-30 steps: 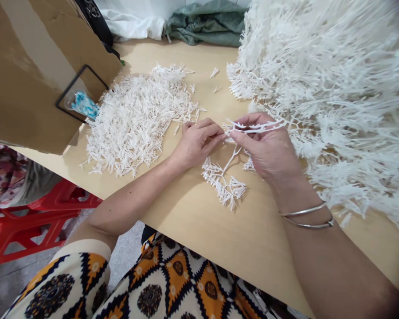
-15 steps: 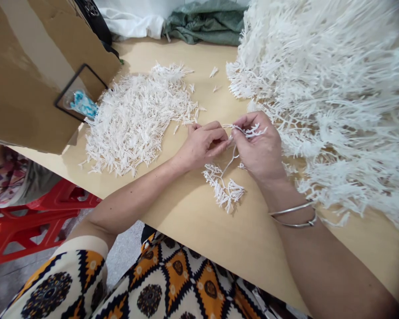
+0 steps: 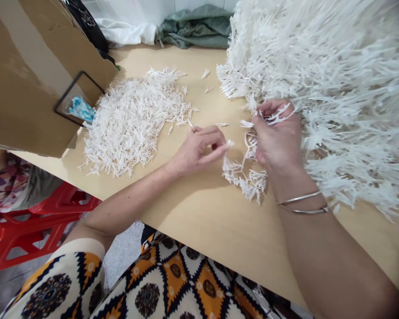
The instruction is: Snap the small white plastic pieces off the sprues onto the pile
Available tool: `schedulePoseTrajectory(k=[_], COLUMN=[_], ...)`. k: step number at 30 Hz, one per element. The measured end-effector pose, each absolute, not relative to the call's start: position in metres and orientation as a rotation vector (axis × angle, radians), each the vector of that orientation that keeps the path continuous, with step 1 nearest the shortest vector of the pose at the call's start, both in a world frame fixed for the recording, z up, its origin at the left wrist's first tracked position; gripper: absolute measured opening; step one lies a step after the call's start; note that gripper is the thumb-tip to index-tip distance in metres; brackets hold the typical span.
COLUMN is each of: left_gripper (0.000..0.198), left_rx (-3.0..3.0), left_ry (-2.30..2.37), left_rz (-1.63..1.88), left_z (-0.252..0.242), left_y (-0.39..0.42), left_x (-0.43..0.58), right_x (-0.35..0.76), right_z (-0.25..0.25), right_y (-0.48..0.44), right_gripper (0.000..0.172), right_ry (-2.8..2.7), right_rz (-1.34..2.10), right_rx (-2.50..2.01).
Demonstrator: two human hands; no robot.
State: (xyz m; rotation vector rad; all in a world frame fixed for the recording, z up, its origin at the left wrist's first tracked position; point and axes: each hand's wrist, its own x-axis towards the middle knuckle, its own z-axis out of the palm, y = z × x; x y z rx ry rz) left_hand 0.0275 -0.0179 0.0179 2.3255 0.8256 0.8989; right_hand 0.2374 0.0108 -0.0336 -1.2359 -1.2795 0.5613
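Note:
My right hand (image 3: 279, 137) is closed around a white branched plastic sprig (image 3: 281, 116), whose thin forks stick out past the fingers. Something small and dark shows by the thumb, too little to name. Below this hand hangs or lies a clump of white sprigs (image 3: 246, 179); I cannot tell if it is joined to the held one. My left hand (image 3: 204, 148) is just left of it, fingers curled, with a small blurred white piece (image 3: 230, 144) at the fingertips. A loose white bit (image 3: 221, 124) lies between the hands.
A heap of short white pieces (image 3: 136, 124) lies left on the table (image 3: 186, 204). A large pile of white branched sprigs (image 3: 335, 88) fills the right. A cardboard box (image 3: 36, 75) stands at left, green cloth (image 3: 196, 26) behind. Red stools (image 3: 29, 230) and a person's sleeve are lower left.
My right hand has moved right and away from my left hand, and the sprig clump has shifted right with it. A loose white bit now shows on the table between them.

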Motion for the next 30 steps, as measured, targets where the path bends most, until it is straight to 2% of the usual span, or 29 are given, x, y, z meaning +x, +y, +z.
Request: schedulePoseTrajectory(k=[4, 7, 9, 12, 17, 23, 27, 30], left_gripper=[0.039, 0.03, 0.037, 0.052, 0.051, 0.019, 0.041, 0.044], left_rx=[2.193, 2.117, 2.107, 2.207, 2.43, 2.492, 2.502, 2.5], left_ry=[1.214, 1.571, 1.689, 1.592, 1.263, 1.162, 1.082, 0.996], left_rz=[1.147, 1.336, 1.398, 1.276, 0.949, 0.778, 0.718, 0.693], left_z=[0.006, -0.007, -0.013, -0.012, 0.001, 0.002, 0.005, 0.007], left_y=[0.002, 0.017, 0.021, 0.015, -0.007, -0.011, -0.011, -0.011], left_x=[0.015, 0.003, -0.001, 0.001, 0.019, 0.026, 0.026, 0.027], right_x=[0.228, 0.217, 0.213, 0.209, 0.201, 0.198, 0.202, 0.201], right_z=[-0.03, -0.024, -0.022, -0.019, -0.013, -0.012, -0.017, -0.019], right_y=[0.006, 0.0, -0.003, -0.006, -0.016, -0.019, -0.015, -0.016], right_gripper=[0.023, 0.016, 0.018, 0.021, 0.019, 0.017, 0.015, 0.014], right_ry=[-1.161, -1.188, -1.203, -1.22, -1.252, -1.321, -1.333, -1.355], right_rz=[0.593, 0.62, 0.629, 0.64, 0.646, 0.654, 0.593, 0.559], right_rx=[-1.146, -1.141, -1.15, -1.183, -1.171, -1.212, -1.233, -1.255])
